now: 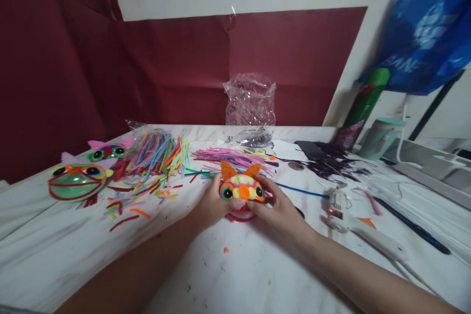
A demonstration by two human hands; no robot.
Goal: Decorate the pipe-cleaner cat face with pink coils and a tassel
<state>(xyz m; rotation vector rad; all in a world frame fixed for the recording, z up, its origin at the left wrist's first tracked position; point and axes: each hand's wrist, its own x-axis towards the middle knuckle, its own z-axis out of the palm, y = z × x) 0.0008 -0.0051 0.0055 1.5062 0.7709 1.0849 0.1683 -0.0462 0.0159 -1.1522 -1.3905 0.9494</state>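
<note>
Both my hands hold a small craft animal head (241, 186) made of coloured pipe cleaners, with orange ears, green eyes and an orange nose. My left hand (212, 203) grips its left side, fingers curled round it. My right hand (277, 206) grips its right side and underside. A red pipe-cleaner loop (241, 217) lies on the white table (235, 274) just below the head.
Two finished craft faces (79, 181) lie at the left. Piles of cut pipe cleaners (158, 154) and pink strips (228, 156) sit behind. A glue gun (336, 208) lies to the right, a clear plastic bag (250, 100) at the back, a blue bag (423, 34) at far right.
</note>
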